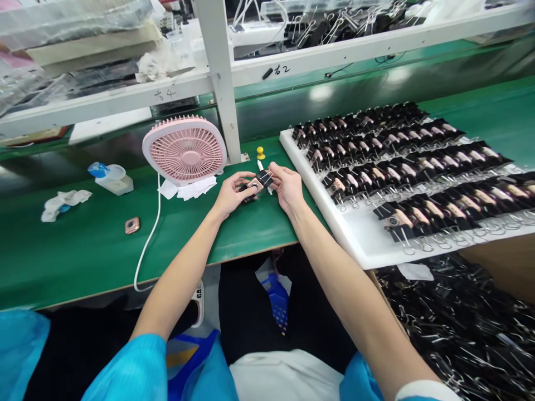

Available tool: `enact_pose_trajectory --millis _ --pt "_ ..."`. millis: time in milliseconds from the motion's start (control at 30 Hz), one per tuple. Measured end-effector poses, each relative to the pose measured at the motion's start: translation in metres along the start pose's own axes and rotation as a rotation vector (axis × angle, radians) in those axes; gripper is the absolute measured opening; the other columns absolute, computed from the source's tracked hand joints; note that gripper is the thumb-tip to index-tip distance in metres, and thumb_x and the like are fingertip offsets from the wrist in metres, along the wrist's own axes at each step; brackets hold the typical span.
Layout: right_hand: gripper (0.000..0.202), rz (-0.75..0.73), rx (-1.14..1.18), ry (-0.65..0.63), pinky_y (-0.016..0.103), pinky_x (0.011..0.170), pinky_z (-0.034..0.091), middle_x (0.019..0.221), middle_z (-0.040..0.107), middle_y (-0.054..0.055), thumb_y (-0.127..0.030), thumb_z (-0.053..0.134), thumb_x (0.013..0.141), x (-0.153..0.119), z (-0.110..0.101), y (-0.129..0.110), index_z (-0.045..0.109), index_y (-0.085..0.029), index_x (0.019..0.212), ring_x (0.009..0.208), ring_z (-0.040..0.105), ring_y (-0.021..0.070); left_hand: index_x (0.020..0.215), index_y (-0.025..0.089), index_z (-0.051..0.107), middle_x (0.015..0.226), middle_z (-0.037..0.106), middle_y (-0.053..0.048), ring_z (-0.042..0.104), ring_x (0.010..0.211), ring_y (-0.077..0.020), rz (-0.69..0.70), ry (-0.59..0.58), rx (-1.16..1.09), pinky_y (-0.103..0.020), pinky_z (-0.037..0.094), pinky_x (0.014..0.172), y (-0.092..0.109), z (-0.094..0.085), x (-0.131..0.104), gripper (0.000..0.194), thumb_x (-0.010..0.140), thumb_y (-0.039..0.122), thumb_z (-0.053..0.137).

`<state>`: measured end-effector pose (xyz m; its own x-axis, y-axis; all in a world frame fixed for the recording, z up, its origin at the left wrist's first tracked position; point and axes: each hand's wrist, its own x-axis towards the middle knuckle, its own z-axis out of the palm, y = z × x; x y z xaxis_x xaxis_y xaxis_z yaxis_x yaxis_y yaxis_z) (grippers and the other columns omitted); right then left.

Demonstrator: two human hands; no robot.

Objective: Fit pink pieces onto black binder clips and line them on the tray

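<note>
Over the green bench, my left hand (231, 193) is closed around a small pink-gold watch case (254, 185) with a round dark sensor on its back. A black binder clip (264, 177) sits at the right end of that case. My right hand (286, 185) pinches the clip's wire handles. Part of the left end of the case, where another dark piece shows, is hidden by my left fingers. Just behind my hands stand a white-tipped item (259, 165) and a small yellow knob-shaped object (261, 152).
A white foam tray (355, 245) at the right holds rows of clipped watch cases. Below it, a box is heaped with binder clips (460, 328). A pink fan (190, 150), its cable, a loose watch case (132, 225) and a bottle (112, 179) occupy the left side.
</note>
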<state>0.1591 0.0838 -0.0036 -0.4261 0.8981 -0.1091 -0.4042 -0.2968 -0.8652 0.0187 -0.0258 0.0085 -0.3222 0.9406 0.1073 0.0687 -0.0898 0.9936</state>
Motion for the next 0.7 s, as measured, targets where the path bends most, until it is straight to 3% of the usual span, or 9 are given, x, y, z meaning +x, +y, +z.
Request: enact_pose_trajectory --millis 200,367,500,567,700 --pt "0.051 -0.004 -0.004 -0.006 0.024 0.063 0.059 0.081 0.077 0.003 -0.055 0.100 0.066 -0.003 0.003 0.000 0.067 -0.019 0.081 0.070 0.073 0.0156 0.117 0.018 0.073 0.091 0.073 -0.004 0.076 0.070 -0.0207 0.000 -0.041 0.015 -0.027 0.055 0.059 -0.001 0.000 0.000 0.052 0.074 0.038 0.091" --pt "0.050 -0.007 -0.018 0.003 0.022 0.061 0.056 0.083 0.077 0.004 -0.055 0.098 0.067 -0.004 0.004 0.000 0.068 -0.019 0.082 0.069 0.072 0.0144 0.118 0.019 0.073 0.093 0.075 -0.005 0.076 0.071 -0.0201 0.017 -0.038 0.026 -0.027 0.056 0.061 -0.002 -0.001 0.001 0.051 0.074 0.039 0.091" --pt "0.050 -0.037 -0.051 0.008 0.022 0.063 0.055 0.086 0.077 0.003 -0.058 0.094 0.072 -0.007 0.007 -0.001 0.066 -0.019 0.085 0.073 0.073 0.0142 0.118 0.019 0.073 0.094 0.074 -0.006 0.074 0.068 -0.0193 0.012 -0.020 0.022 -0.024 0.051 0.054 -0.005 -0.001 0.002 0.051 0.074 0.039 0.090" --pt "0.048 -0.069 -0.094 0.018 0.022 0.064 0.055 0.084 0.076 0.001 -0.058 0.091 0.076 -0.010 0.009 -0.002 0.064 -0.019 0.088 0.072 0.071 0.0128 0.115 0.018 0.074 0.095 0.073 -0.006 0.072 0.068 -0.0185 0.026 0.038 0.015 -0.024 0.051 0.053 -0.006 -0.003 0.005 0.051 0.072 0.039 0.089" --pt "0.035 -0.109 -0.217 -0.035 0.020 0.063 0.052 0.071 0.068 -0.009 -0.047 0.082 0.088 -0.023 0.009 -0.002 0.062 -0.019 0.096 0.063 0.063 0.0082 0.103 0.018 0.075 0.092 0.072 -0.006 0.071 0.078 -0.0203 0.123 0.260 0.081 -0.026 0.056 0.059 -0.007 -0.011 0.014 0.039 0.074 0.043 0.084"
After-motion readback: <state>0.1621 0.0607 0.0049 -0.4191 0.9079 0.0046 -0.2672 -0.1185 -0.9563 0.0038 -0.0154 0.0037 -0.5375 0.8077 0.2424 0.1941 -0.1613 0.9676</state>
